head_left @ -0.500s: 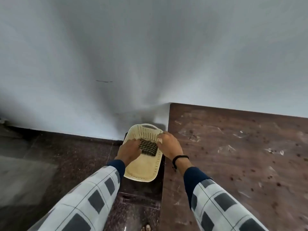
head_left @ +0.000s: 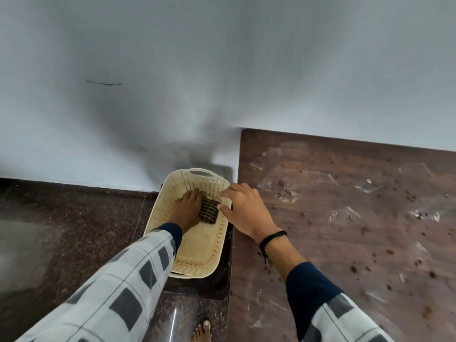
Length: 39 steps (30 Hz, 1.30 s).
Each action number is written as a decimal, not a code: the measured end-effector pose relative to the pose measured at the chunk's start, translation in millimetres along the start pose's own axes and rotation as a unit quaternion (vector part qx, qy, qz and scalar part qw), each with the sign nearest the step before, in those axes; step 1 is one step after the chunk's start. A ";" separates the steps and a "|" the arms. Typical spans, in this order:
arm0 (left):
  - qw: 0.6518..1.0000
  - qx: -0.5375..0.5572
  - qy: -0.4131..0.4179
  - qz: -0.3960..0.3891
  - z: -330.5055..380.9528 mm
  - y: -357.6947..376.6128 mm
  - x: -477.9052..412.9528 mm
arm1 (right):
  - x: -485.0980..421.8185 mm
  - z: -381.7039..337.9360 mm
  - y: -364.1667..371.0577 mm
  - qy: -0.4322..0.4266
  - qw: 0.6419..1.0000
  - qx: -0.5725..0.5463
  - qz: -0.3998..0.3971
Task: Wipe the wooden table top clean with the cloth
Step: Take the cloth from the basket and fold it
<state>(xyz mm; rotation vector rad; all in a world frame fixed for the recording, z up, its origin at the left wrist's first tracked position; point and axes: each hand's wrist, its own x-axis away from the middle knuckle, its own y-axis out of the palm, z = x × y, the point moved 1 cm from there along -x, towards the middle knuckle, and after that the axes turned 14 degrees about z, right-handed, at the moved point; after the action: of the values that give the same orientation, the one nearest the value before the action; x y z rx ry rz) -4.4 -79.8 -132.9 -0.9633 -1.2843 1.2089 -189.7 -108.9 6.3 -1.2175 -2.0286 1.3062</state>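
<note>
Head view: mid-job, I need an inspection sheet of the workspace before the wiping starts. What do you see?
Surface: wooden table top is dirty, with brown specks and whitish scuffs; not yet wiped.
Job's things: checked cloth lies in the cream basket, left of the table.
Clutter: nothing seen besides the dirt.
Hands: left hand lies flat in the basket against the cloth. Right hand is at the basket's rim, thumb by the cloth; grip unclear.
Cables: nothing seen.
Surroundings: grey wall, dark speckled floor, dark stand under the basket, a bare foot below.
</note>
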 end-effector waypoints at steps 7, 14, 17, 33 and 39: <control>0.998 -0.068 0.010 -0.007 7.2 9.1 -10.9 | -2.0 4.2 2.3 0.023 0.999 -0.031 0.006; 0.995 0.027 -0.013 -0.096 2.2 -30.8 -9.6 | 1.6 0.6 -15.7 0.073 0.991 -0.113 0.028; 0.981 0.133 -0.044 -0.134 -2.3 -65.8 -4.4 | 3.6 -0.9 -28.1 0.108 0.982 -0.145 0.054; 0.788 0.586 -0.010 -0.189 37.1 -272.9 20.3 | 21.8 -8.5 -118.4 0.209 0.870 -0.446 0.022; 0.814 0.566 -0.028 -0.125 70.4 -301.2 27.3 | 39.5 -3.2 -158.4 0.208 0.814 -0.540 0.056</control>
<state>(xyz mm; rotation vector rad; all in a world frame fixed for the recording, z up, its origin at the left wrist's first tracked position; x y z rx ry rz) -44.1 -108.3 173.8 0.1236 -0.4825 1.4690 -277.3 -100.4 143.8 -1.8543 -2.3549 -0.2751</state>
